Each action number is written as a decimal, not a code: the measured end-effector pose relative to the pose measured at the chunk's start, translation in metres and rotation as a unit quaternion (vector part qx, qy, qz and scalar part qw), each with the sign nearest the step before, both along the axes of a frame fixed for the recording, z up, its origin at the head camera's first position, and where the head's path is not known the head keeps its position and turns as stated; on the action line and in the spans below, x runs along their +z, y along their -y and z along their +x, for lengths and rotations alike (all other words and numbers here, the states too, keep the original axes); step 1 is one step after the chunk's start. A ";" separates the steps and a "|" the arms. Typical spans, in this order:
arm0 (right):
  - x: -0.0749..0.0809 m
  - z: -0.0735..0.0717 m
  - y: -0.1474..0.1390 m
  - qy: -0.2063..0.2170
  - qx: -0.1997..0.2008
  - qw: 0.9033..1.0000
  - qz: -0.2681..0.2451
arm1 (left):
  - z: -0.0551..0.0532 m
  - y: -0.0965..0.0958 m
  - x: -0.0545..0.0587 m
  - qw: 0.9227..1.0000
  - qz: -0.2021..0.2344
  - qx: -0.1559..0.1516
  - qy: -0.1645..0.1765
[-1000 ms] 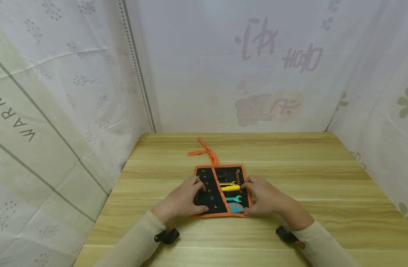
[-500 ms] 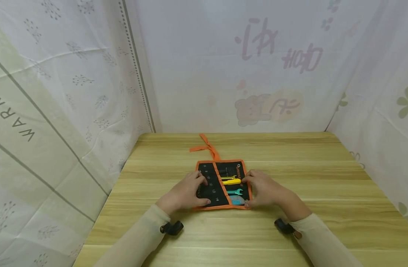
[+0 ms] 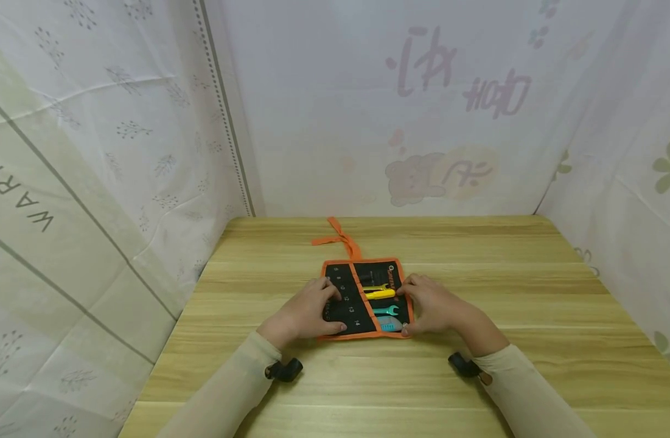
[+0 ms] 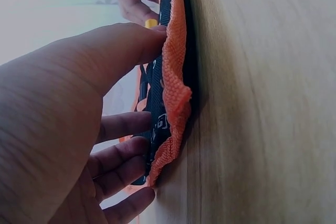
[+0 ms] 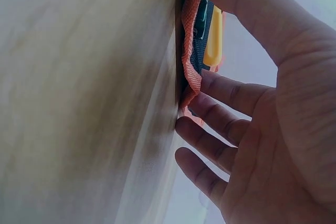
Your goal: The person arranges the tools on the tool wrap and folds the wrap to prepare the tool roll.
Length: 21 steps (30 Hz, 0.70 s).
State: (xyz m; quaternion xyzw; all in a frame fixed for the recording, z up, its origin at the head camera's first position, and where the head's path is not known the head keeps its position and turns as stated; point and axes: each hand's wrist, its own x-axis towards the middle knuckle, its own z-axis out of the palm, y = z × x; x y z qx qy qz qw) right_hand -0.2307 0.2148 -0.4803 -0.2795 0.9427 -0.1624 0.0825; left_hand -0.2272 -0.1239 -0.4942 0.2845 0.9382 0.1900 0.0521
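Observation:
A black tool pouch (image 3: 359,307) with orange trim lies unfolded on the table, printed numbers on its left panel. From its pocket stick out a yellow handle (image 3: 381,294), a yellow wrench (image 3: 375,288), a teal wrench (image 3: 387,311) and a grey-blue handled tool (image 3: 389,324). My left hand (image 3: 302,310) rests on the left panel, its thumb (image 4: 142,43) on the fabric by the near orange edge and its fingers spread at the left side. With relaxed fingers, my right hand (image 3: 436,307) touches the right edge, thumb near the front corner, index fingertip beside the yellow handle.
Two orange tie straps (image 3: 342,238) trail from the pouch's far edge across the wooden table (image 3: 477,261). Printed curtains (image 3: 324,121) hang behind the table and along both sides. A small black camera sits on each wrist.
The pouch has slid a little away from me over the table, both hands moving with it. Hand positions on it look nearly the same.

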 end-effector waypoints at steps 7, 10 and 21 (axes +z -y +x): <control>0.000 -0.002 0.000 0.001 -0.001 1.000 -0.004 | -0.002 0.001 0.000 1.000 0.006 -0.004 -0.001; -0.001 -0.003 0.000 -0.002 0.000 1.000 -0.005 | -0.003 0.001 -0.001 1.000 0.007 -0.005 0.001; -0.007 -0.004 -0.002 -0.003 0.002 1.000 -0.013 | -0.001 0.001 0.000 1.000 0.017 -0.005 -0.001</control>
